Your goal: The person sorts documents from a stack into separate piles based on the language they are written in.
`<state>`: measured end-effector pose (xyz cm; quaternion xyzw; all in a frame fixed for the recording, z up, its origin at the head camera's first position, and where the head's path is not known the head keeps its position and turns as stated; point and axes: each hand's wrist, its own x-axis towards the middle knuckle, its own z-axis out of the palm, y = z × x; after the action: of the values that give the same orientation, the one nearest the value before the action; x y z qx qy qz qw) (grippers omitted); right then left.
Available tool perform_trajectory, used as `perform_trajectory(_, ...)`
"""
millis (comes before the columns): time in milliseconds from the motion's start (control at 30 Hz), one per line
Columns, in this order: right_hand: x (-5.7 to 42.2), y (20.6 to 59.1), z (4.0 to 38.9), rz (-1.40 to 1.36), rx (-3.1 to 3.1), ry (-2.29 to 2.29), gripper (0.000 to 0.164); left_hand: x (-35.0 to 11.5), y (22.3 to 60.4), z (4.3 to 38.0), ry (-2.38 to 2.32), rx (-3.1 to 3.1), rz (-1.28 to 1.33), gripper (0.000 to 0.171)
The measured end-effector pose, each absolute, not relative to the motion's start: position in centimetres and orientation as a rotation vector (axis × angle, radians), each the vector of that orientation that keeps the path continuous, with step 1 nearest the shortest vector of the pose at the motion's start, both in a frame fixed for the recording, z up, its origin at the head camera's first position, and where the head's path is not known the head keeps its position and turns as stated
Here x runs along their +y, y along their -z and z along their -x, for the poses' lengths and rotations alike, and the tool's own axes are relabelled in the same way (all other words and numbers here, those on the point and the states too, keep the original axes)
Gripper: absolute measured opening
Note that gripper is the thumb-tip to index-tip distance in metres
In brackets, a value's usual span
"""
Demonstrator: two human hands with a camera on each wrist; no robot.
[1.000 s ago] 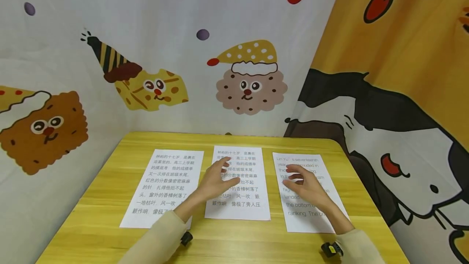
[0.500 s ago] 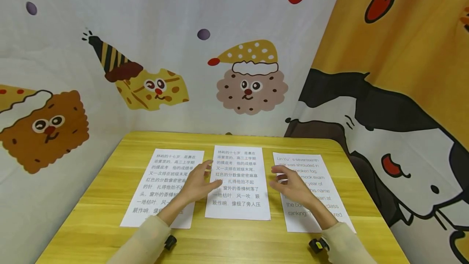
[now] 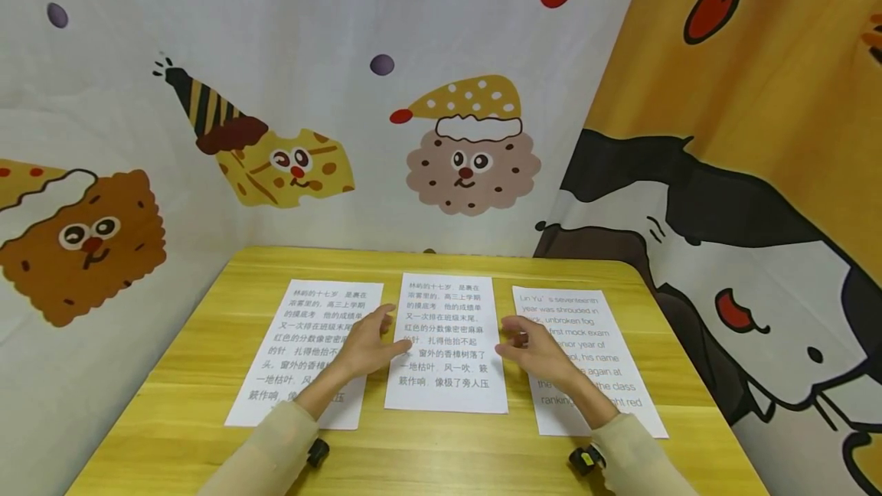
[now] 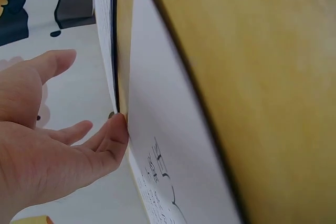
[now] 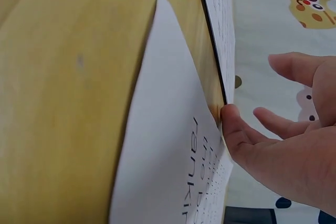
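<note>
Three white printed sheets lie in a row on the table. My left hand (image 3: pixel 365 347) is over the right part of the left sheet (image 3: pixel 318 312), its fingers and thumb spread and bent loosely, holding nothing. The thumb tip overlaps the left edge of the middle sheet (image 3: pixel 448 373). On the other side, my right hand (image 3: pixel 540 357) hangs between the middle sheet and the right sheet (image 3: pixel 565 423), which has English text; it too holds nothing. Both palms face inward across the middle sheet, whose lines are Chinese. In both wrist views, a dark edge shows along the middle sheet's underside.
The yellow wood-grain table (image 3: pixel 441 458) runs back to a white curtain (image 3: pixel 310 44) printed with cartoon biscuits and cheese. An orange curtain (image 3: pixel 813 83) with a black and white cartoon animal hangs at the right. Small black wrist cameras (image 3: pixel 586 460) sit at both cuffs.
Both hands have moved left: the left from over the middle sheet to the left sheet, the right from over the right sheet toward the middle one. The sheets have stayed in place.
</note>
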<state>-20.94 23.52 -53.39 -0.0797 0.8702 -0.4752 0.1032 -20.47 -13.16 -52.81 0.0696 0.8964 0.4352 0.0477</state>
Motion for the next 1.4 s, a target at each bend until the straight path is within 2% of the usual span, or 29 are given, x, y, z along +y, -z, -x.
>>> perform_trajectory(933, 22.9, 53.3, 21.2, 0.186, 2.56, 1.417, 0.058, -12.8, 53.0, 21.0, -1.372, 2.686, -0.173, 0.077)
perform_trajectory(1400, 21.7, 53.8, 21.6, 0.089, 2.478, 1.669, 0.059, -12.9, 53.4, 21.9, -1.55, 2.627, -0.123, 0.069)
